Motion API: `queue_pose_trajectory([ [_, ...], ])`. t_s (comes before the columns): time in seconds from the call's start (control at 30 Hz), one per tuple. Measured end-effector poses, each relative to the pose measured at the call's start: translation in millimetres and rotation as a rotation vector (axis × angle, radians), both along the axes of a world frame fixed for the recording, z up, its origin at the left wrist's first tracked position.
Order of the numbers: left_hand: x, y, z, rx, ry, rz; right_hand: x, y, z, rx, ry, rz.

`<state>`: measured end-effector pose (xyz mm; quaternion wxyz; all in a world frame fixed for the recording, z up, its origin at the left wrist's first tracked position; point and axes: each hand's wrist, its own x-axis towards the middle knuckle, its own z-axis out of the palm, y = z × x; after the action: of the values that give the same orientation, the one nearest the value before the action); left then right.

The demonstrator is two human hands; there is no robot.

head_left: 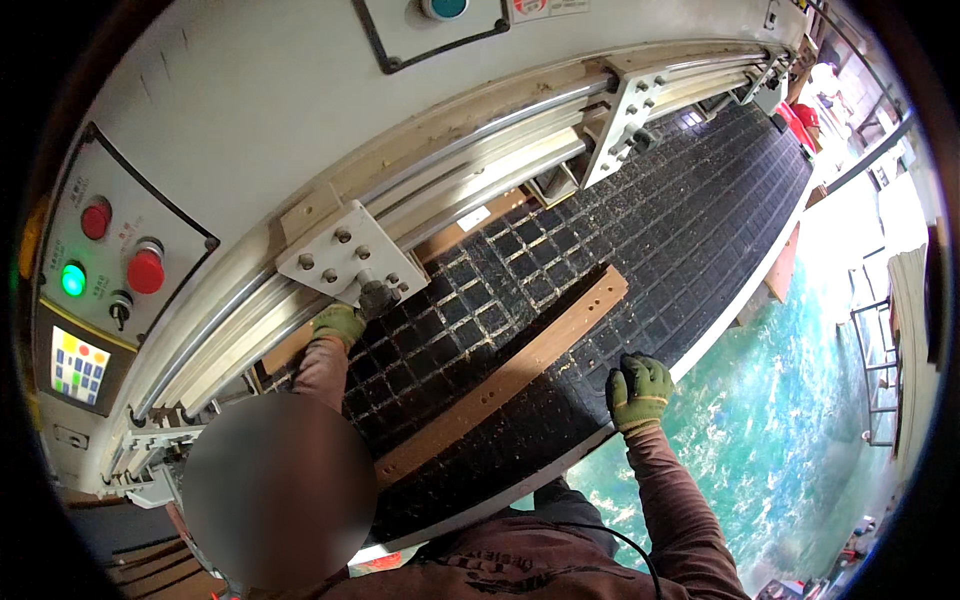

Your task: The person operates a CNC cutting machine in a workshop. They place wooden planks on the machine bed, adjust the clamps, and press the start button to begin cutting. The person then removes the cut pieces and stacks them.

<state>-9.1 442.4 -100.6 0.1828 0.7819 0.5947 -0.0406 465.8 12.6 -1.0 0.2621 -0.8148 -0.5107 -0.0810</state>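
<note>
A long brown wooden board [510, 380] with several small holes lies slantwise on the black gridded machine bed [690, 190]. My left hand [340, 325], in a green glove, reaches in beside a white bracket [352, 252] with a dark knob [376, 297]. Its fingers are mostly hidden there, and I cannot tell whether they grip anything. My right hand [640, 393], gloved too, rests at the bed's near edge with its fingers curled in and nothing visible in them. The board lies to the left of it, apart from the hand.
Metal rails [500, 125] run along the machine, carrying a second white bracket [622, 125]. On the left is a control panel [130, 240] with red buttons, a lit green button and a small screen [78, 365]. Beyond the bed lies a glossy green floor [770, 420], with a metal rack [872, 370].
</note>
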Motion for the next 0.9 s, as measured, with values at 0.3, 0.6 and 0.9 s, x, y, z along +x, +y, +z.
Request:
queue_pose_trajectory([
  [0.3,20.7,22.0,44.1,-0.025,-0.010,-0.118,0.9,-4.7,1.8,0.018,-0.036,0.005],
  [0.6,25.2,26.2,44.2,0.032,0.052,-0.133,5.9,-10.0,-3.5,-0.020,-0.056,-0.014],
  [0.9,83.4,-131.7,146.3,-0.024,0.283,-0.075,15.5,-9.6,-9.3,-0.089,-0.013,0.061],
])
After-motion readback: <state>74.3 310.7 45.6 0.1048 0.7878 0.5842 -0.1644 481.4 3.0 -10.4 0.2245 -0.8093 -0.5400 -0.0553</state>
